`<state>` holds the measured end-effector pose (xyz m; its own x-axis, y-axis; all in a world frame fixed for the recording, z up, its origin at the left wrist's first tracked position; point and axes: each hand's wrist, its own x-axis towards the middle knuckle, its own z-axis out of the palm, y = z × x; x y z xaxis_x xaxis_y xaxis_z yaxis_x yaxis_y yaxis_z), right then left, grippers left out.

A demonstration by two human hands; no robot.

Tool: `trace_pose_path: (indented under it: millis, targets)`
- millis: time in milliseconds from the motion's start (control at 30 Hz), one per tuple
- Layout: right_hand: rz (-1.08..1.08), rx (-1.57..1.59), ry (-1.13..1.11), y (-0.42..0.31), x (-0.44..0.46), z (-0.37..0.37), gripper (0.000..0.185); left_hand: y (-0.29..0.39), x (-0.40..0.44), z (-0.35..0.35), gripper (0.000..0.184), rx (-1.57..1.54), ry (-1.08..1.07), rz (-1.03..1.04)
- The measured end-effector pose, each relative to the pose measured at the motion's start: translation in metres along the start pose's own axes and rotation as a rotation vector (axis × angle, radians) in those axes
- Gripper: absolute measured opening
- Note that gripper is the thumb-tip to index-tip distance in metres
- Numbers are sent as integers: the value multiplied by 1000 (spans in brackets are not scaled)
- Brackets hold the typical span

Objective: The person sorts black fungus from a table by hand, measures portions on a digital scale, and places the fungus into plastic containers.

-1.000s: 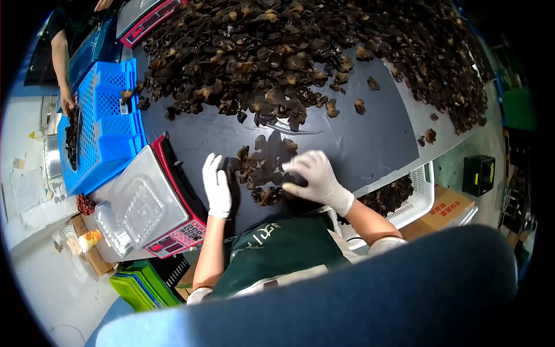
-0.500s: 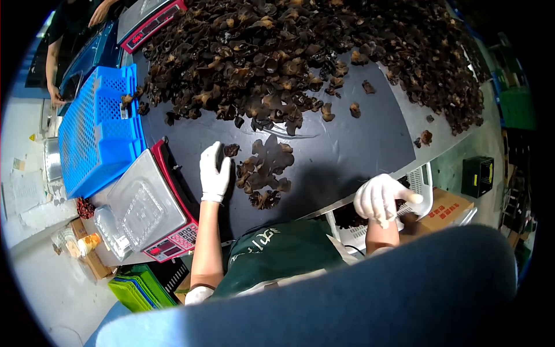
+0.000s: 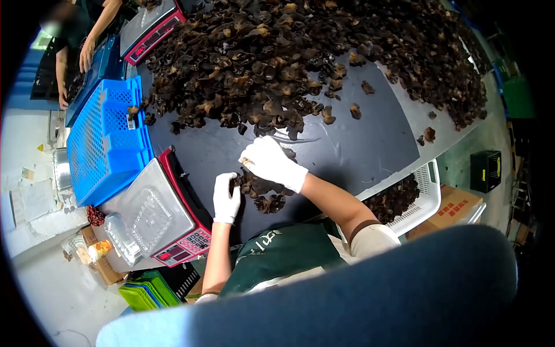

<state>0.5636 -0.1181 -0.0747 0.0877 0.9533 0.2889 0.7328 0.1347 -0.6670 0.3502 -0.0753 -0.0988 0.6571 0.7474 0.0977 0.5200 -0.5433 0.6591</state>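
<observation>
A small cluster of dark brown wood ear mushrooms [image 3: 270, 203] lies on the black sheet [image 3: 347, 139] in front of me, partly covered by my hands. My right hand [image 3: 273, 164], in a white glove, is over the far side of this cluster with its fingers bent together; what is under the fingertips is hidden. At the cluster's left edge, my gloved left hand [image 3: 226, 198] has its thumb and fingers curled round a dark piece of wood ear mushroom. Beyond both hands spreads a large heap of wood ear mushrooms [image 3: 243, 75].
A red-edged scale [image 3: 155, 211] and a blue crate [image 3: 89, 147] stand at left, with a second scale [image 3: 153, 32] farther back. Below the table's right edge is a white basket [image 3: 430, 196] of mushrooms, beside a cardboard box [image 3: 454, 208]. Another person's arms [image 3: 95, 37] show at upper left.
My right hand has come from above the white basket to the small cluster. My left hand has shifted nearer and closed its fingers. The view has moved slightly; the other person's hands have moved.
</observation>
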Motion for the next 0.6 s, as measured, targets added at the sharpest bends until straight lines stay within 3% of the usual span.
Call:
trace_pose_path:
  millis: [33, 100, 367, 500, 600]
  targets:
    - [-4, 3, 0, -4, 6, 8, 11, -1, -9, 0, 34, -10, 2, 5]
    - [-54, -420, -379, -8, 14, 23, 7, -4, -24, 2, 35, -43, 28, -14]
    - [-202, -433, -372, 5, 15, 58, 9, 17, -30, 8, 38, 4, 80, 19]
    - [-223, -365, -187, -4, 14, 54, 9, 17, -28, 17, 40, -89, 24, 86]
    - [-195, -358, -175, -6, 12, 56, 9, 13, -31, 18, 45, -119, 14, 86]
